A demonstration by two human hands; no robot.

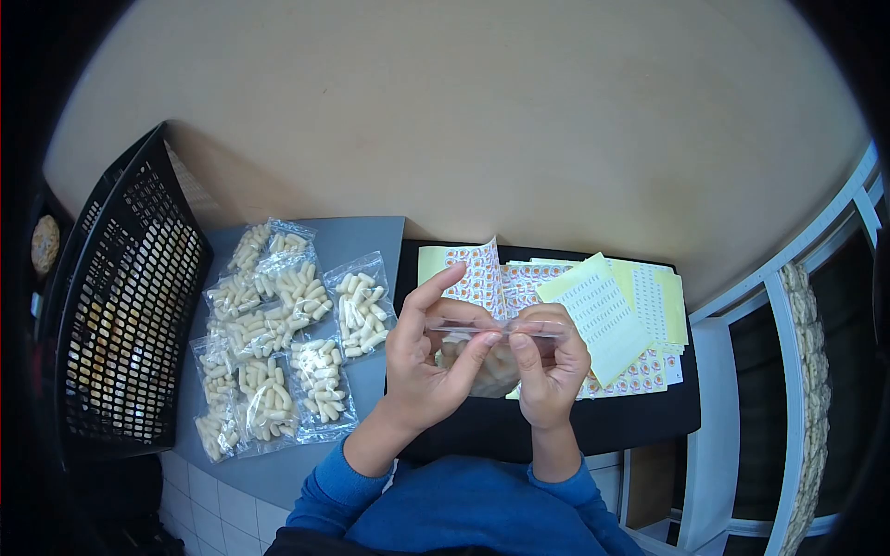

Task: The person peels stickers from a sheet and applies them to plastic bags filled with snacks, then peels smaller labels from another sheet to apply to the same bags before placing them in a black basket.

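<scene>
A clear plastic bag (pixel 484 368) with pale pieces inside hangs between my hands over the black surface. My left hand (pixel 436 352) pinches its top edge between thumb and fingers, the index finger raised. Close beside it, my right hand (pixel 547 366) grips the same edge, thumb in front. The bag's top runs roughly level, and its lower part is partly hidden behind my fingers. Right behind the hands lie sticker sheets (pixel 475 278) with rows of small orange-and-white labels. A yellow sheet with printed rows (pixel 598 315) overlaps them on the right.
Several clear bags of pale finger-shaped pieces (pixel 269 389) are piled on the grey table (pixel 362 236) at left. A black perforated basket (pixel 130 324) stands at the far left. A white-framed rack (pixel 718 389) stands at right, and a beige wall (pixel 464 111) rises behind.
</scene>
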